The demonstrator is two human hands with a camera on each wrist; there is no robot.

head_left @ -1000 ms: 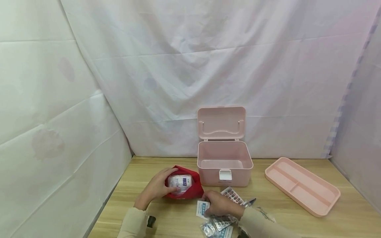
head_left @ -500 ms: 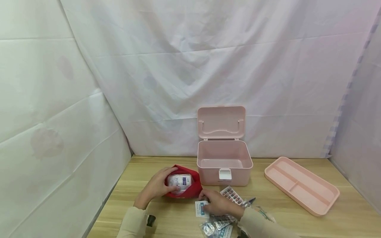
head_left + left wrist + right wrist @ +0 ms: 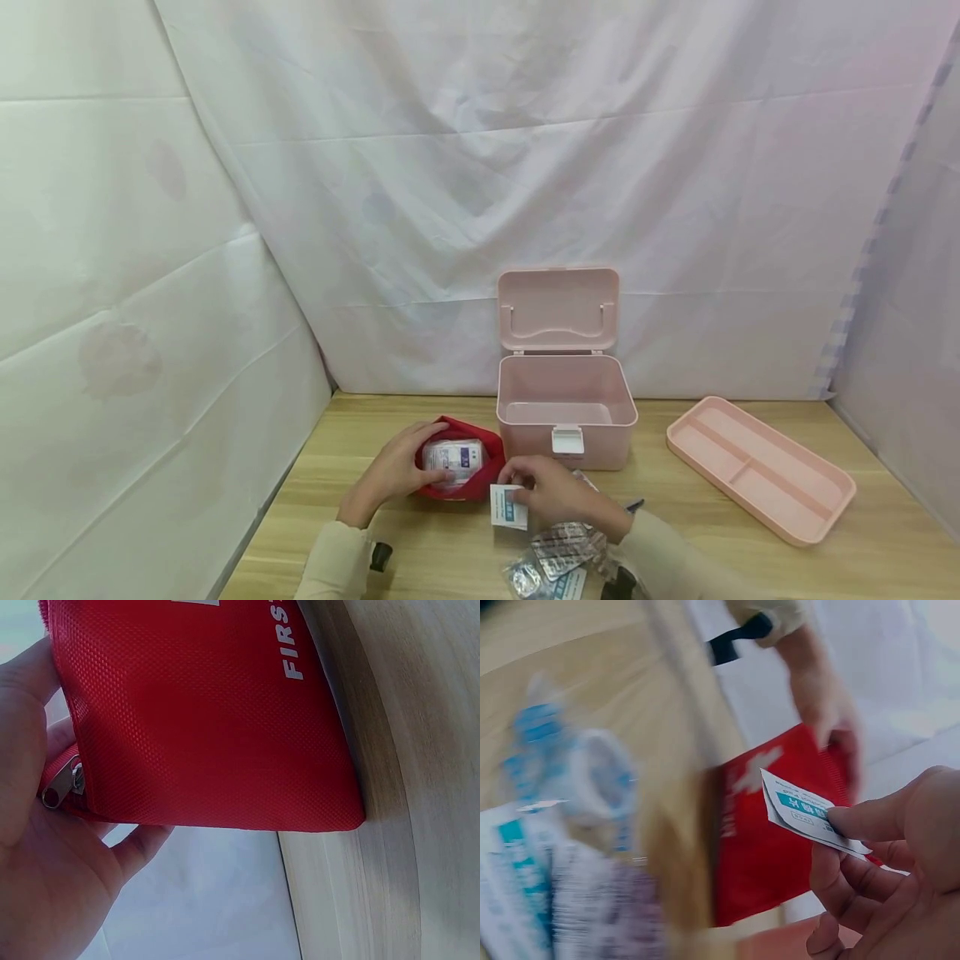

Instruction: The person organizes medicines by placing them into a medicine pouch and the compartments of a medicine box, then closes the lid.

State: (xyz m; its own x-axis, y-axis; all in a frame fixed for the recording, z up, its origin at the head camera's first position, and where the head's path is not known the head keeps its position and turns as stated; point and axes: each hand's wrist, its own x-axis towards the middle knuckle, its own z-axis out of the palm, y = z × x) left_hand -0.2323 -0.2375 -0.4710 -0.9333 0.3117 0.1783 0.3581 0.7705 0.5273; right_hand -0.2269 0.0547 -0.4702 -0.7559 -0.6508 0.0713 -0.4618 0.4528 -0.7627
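In the head view my left hand [image 3: 397, 468] grips the rim of a red zippered first-aid pouch [image 3: 492, 472], which stands with its mouth spread. White packets in clear wrapping [image 3: 453, 458] sit inside it. The left wrist view shows the zip pull [image 3: 61, 784] beside my palm. My right hand [image 3: 555, 493] pinches a small white and blue sachet [image 3: 799, 806] between thumb and fingers, just right of the pouch and in front of the pink box [image 3: 566, 458]. From the right wrist it looks like two layers, one over the other.
Blister packs [image 3: 562, 546], a clear bag with a white roll [image 3: 525, 577] and another white and blue sachet [image 3: 572, 583] lie below my right hand. The pink box's lid [image 3: 558, 308] is raised. A pink divided tray [image 3: 761, 471] lies to the right.
My right hand has lifted the sachet off the table and moved slightly forward with it, uncovering more of the blister packs. The left hand and the pouch have stayed in place.
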